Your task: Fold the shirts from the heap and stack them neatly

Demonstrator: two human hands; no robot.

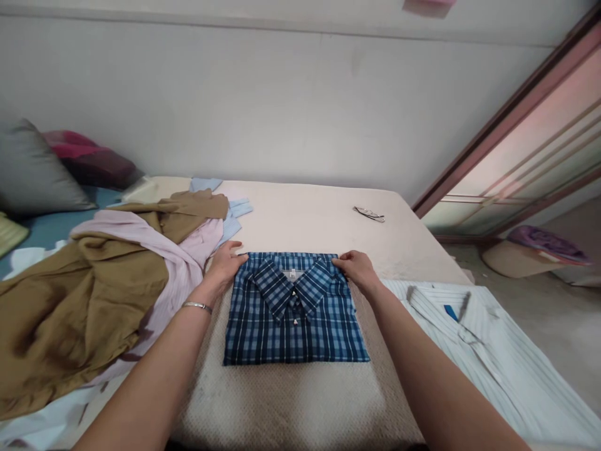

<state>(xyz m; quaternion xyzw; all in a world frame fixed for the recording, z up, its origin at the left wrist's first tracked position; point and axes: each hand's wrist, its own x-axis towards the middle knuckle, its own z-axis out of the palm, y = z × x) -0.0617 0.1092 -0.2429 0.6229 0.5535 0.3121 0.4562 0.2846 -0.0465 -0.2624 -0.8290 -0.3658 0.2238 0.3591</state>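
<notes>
A blue plaid shirt (300,338), folded into a neat rectangle with its buttoned collar facing up, lies flat in front of me. At its far left corner, my left hand (224,266) pinches the edge of the fabric; a silver bracelet is on that wrist. My right hand (359,269) grips the far right corner between thumb and fingers. Under the shirt is a beige textured cushion or mat (286,407). To the right lies a pale striped shirt (498,351), collar up, with a blue label inside.
Left of me, a brown garment (126,294) and a pink striped one (197,244) lie heaped over light blue cloth. A grey cushion (37,175) is behind them. Eyeglasses (369,214) rest near the wall. A bin (530,254) stands on the floor at right.
</notes>
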